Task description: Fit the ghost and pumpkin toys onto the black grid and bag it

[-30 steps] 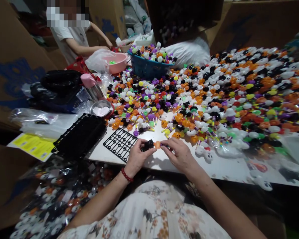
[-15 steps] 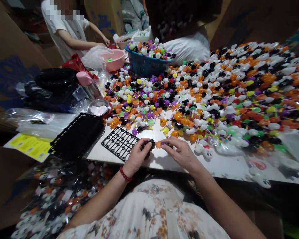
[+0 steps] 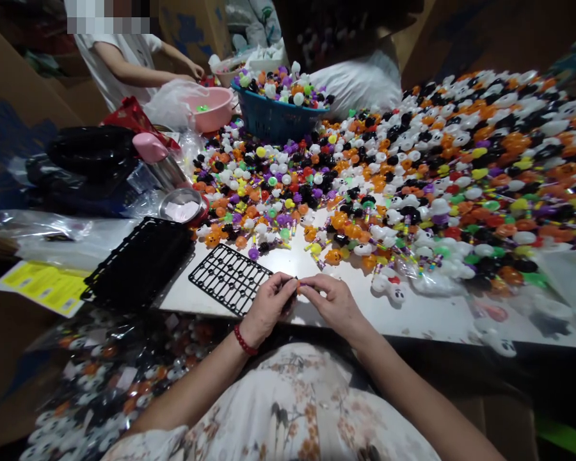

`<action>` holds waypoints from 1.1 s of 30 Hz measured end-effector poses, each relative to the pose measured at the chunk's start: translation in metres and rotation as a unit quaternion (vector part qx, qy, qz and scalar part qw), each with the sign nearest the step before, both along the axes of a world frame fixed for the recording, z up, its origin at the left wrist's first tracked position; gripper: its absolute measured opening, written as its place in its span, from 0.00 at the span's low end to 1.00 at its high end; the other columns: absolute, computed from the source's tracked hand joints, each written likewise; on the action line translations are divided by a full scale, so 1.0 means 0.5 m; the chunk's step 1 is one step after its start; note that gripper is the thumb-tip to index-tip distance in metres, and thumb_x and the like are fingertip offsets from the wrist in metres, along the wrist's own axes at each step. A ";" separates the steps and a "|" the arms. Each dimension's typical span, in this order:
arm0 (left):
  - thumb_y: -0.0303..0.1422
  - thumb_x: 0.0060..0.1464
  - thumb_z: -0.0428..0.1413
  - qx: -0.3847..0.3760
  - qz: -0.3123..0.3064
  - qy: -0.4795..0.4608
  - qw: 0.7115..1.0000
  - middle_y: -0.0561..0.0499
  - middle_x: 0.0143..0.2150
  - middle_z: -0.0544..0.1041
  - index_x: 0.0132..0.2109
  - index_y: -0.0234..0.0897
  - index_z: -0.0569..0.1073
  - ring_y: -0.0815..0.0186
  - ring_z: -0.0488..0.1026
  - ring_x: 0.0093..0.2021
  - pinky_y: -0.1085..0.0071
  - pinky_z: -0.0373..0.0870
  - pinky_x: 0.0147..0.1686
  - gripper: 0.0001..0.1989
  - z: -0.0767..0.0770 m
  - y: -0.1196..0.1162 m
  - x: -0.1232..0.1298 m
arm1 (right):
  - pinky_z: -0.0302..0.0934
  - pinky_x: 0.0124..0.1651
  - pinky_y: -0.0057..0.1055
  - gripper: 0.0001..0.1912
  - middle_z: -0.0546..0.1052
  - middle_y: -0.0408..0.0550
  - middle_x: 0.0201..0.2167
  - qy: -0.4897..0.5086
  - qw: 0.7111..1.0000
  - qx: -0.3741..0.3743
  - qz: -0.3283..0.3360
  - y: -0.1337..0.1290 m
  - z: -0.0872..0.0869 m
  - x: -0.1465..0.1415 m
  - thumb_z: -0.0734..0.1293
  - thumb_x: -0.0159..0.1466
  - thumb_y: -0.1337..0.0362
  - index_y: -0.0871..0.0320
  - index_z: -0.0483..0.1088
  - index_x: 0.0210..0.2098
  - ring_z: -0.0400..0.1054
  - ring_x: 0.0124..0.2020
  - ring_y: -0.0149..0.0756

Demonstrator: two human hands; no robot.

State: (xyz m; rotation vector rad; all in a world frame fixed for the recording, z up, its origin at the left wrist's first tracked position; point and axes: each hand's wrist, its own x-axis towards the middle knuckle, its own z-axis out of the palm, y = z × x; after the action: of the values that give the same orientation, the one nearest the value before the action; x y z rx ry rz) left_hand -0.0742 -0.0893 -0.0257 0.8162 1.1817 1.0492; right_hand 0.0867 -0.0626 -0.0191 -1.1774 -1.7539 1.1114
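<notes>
Over the table's front edge, my left hand (image 3: 267, 302) and my right hand (image 3: 335, 303) meet, fingertips almost touching. My left thumb and fingers are closed round a small black plastic piece, now mostly hidden behind them. Between the two hands a bit of a small orange plastic piece (image 3: 298, 290) shows, pinched by my right fingers. Whether the two pieces are joined I cannot tell. Beside my left hand lies a black plastic grid tray (image 3: 221, 272). Loose orange, white, black and purple figure toys (image 3: 345, 224) are spread beyond my hands.
A stack of black grid trays (image 3: 139, 266) lies left, near a metal bowl (image 3: 204, 206) and pink-lidded bottle (image 3: 160, 157). A blue basket (image 3: 278, 120) of toys and pink basin (image 3: 214, 109) stand behind. A co-worker's arm (image 3: 139, 73) reaches in at upper left. Bagged toys (image 3: 100, 384) lie below.
My hands have come closer together. The black and orange pieces, in plain sight between them before, are now largely covered by my fingers. The view has shifted slightly.
</notes>
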 end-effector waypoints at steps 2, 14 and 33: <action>0.51 0.50 0.61 -0.010 0.024 -0.010 1.000 0.57 0.22 0.68 0.35 0.37 0.70 0.75 0.60 0.19 0.80 0.54 0.17 0.20 -0.007 0.002 0.007 | 0.66 0.44 0.36 0.10 0.81 0.47 0.35 0.028 0.999 -0.043 -0.010 0.003 -0.012 0.005 0.68 0.62 0.58 0.54 0.79 0.37 0.74 0.38 0.39; 0.52 0.51 0.60 -0.040 -0.006 -0.029 0.999 0.58 0.22 0.66 0.33 0.38 0.67 0.75 0.60 0.18 0.80 0.56 0.16 0.21 0.001 -0.004 0.030 | 0.66 0.38 0.31 0.10 0.78 0.45 0.33 0.033 0.994 -0.098 0.020 -0.004 -0.030 0.012 0.67 0.63 0.56 0.56 0.73 0.36 0.71 0.35 0.35; 0.39 0.44 0.69 -0.027 0.149 -0.171 0.974 0.49 0.36 0.77 0.42 0.36 0.73 0.71 0.75 0.33 0.77 0.72 0.34 0.21 -0.010 0.012 -0.073 | 0.59 0.48 0.41 0.12 0.76 0.57 0.41 -0.316 0.913 0.256 0.008 0.200 -0.058 -0.154 0.59 0.68 0.67 0.60 0.72 0.47 0.62 0.45 0.48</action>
State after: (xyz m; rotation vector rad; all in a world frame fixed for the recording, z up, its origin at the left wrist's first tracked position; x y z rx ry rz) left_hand -0.1110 -0.0831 -0.0306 0.3983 1.0477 1.3380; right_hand 0.0097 0.0374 -0.0483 -1.2512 -2.3473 0.2151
